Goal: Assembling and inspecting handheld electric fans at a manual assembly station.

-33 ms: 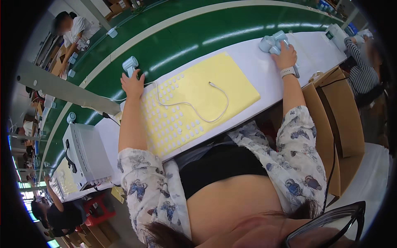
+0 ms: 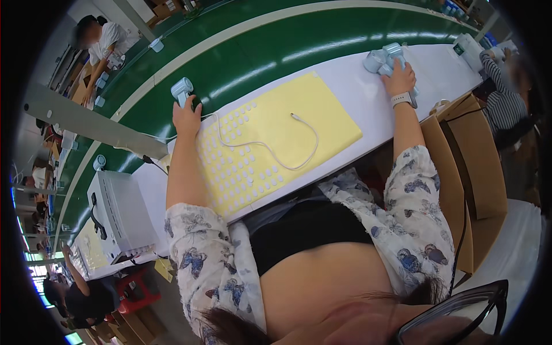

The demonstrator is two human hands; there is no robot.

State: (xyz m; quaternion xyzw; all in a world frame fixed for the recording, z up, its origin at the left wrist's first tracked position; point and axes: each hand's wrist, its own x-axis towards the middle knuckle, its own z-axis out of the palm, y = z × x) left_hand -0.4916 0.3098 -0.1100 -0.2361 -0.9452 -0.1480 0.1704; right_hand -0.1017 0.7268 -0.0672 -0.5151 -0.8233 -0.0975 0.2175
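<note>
At the near edge of the green belt, my left hand is closed round the handle of a light-blue handheld fan with a round head. Farther right, my right hand has its fingers wrapped round the handle of another light-blue handheld fan. That one touches a pair of similar fans clustered on the white tabletop. Part of each handle is hidden by my fingers. Between my arms lies a yellow sheet with rows of small white oval stickers. Across it curls a white cable.
The green conveyor belt curves along the far side of the white table. A grey post slants in from the left, above a white box-shaped machine. Open cardboard boxes stand at right. Other people work nearby.
My left fingers have drawn in round the fan's handle. On the right, my hand and the fans have shifted very slightly rightward.
</note>
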